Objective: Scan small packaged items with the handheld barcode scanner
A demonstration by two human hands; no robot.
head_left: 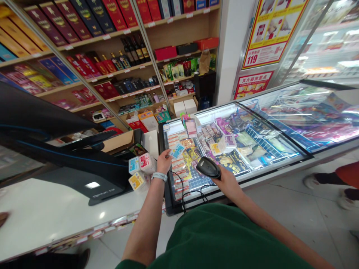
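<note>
Both hands hover over the near edge of the white-framed, glass-topped chest freezer: the left hand pinches a small pale-blue packet, and the right hand wraps closed around a black corded barcode scanner.

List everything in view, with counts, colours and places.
Gift boxes: many, red, blue and gold, on wooden shelves ahead
Wine bottles: several, dark, on a middle shelf
Glass-topped freezers: two, silver-framed, ahead and right
Tubs: three, white with coloured labels, on the counter's far edge
Checkout terminal: one, black, on white counter
Poster: one, yellow and red, on pillar
Passer-by's legs: one pair, black, right floor
Barcode scanner: one, black, in right hand
Packet: one, pale blue, in left hand
</note>
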